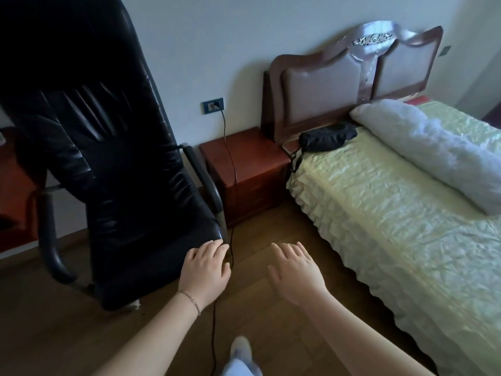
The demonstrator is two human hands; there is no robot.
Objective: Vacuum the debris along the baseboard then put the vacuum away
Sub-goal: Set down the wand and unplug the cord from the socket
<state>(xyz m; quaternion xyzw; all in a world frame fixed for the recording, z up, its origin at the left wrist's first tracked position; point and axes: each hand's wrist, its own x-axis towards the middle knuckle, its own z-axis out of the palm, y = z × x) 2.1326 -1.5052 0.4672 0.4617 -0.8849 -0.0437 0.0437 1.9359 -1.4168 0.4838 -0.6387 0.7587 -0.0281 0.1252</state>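
No vacuum is in view. A thin black cord (232, 164) runs from the wall socket (213, 105) down past the nightstand, behind my left hand and on to the floor at the bottom. My left hand (206, 270) is stretched forward, fingers loosely apart, its fingertips at the front corner of the black office chair seat (151, 240); it holds nothing. My right hand (295, 272) hovers over the wooden floor (257, 240), palm down, fingers spread and empty. The baseboard (67, 237) shows low on the wall behind the chair.
A tall black leather chair (108, 131) fills the left. A red-brown nightstand (244, 169) stands between it and the bed (393, 226), which has a green cover, a white pillow and a black pouch (328, 137). My foot (240, 348) is at the bottom.
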